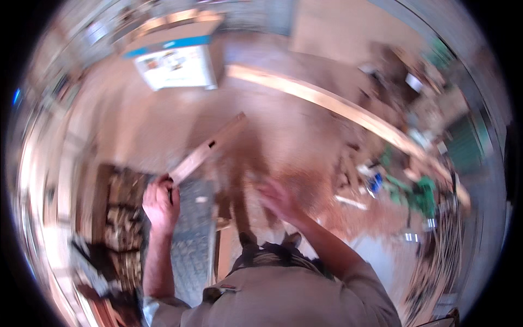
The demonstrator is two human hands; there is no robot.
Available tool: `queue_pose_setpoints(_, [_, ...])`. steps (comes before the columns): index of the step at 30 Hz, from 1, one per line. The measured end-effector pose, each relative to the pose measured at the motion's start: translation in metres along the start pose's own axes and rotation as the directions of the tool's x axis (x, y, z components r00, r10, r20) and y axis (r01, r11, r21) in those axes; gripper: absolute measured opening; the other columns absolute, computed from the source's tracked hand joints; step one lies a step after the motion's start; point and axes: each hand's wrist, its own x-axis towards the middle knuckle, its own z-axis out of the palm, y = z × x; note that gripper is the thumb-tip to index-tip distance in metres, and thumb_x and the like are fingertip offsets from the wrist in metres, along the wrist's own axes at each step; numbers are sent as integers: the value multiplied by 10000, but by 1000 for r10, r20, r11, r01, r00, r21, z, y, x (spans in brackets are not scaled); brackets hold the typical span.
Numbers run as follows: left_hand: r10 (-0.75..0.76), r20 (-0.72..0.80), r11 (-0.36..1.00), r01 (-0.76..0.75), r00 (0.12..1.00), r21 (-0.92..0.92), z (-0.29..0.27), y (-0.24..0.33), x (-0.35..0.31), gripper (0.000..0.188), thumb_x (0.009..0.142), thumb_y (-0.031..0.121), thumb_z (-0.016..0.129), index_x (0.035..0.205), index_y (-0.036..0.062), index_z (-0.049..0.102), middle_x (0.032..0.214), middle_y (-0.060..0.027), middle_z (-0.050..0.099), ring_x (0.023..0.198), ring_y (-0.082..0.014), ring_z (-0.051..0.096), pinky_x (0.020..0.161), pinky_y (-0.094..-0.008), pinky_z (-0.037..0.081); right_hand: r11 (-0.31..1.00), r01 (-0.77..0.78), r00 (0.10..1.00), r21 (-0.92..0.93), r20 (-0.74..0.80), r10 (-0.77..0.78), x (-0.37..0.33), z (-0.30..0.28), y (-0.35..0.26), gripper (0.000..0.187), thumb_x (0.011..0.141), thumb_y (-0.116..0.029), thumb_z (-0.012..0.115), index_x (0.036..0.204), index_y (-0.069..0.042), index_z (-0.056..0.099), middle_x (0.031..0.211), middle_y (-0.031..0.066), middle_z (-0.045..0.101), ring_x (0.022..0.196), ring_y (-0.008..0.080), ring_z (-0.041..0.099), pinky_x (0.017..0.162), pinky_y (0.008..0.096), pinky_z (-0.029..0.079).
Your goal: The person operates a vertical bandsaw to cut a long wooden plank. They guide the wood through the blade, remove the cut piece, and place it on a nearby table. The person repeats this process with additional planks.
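Note:
My left hand [162, 203] is closed around the near end of a wooden board [197, 158]. The board slants up and to the right, away from me, with a dark rectangular slot cut near its middle. Its far end hangs in front of the dusty floor. My right hand [277, 198] is in front of my body, apart from the board. It is blurred by motion, but its fingers look stretched out, and nothing shows in them.
A long timber beam [327, 101] runs across the far right. Beyond stands a white and blue cabinet [177, 65]. Stacked wood pieces [124, 223] lie at left, beside a dark grey surface [192, 234]. Green machine parts [417, 196] and thin wood strips [436, 261] are at right.

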Motion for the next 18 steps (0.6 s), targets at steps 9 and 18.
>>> queue_pose_setpoints(9, [556, 195, 790, -441, 808, -425, 135, 270, -16, 327, 779, 132, 596, 1077, 21, 521, 1085, -161, 568, 1009, -341, 535, 875, -451, 421, 423, 153, 803, 893, -362, 474, -84, -153, -33, 259, 861, -266, 593, 1029, -85, 514, 958, 63, 602, 844, 212, 597, 683, 414, 528])
queue_pose_setpoints(18, [243, 940, -323, 934, 239, -153, 192, 383, -8, 353, 911, 216, 485, 1193, 6, 457, 1150, -149, 521, 929, -263, 601, 841, -349, 501, 462, 538, 724, 705, -667, 175, -189, -291, -23, 334, 902, -210, 534, 1192, -76, 435, 1071, 93, 586, 944, 182, 584, 672, 319, 544])
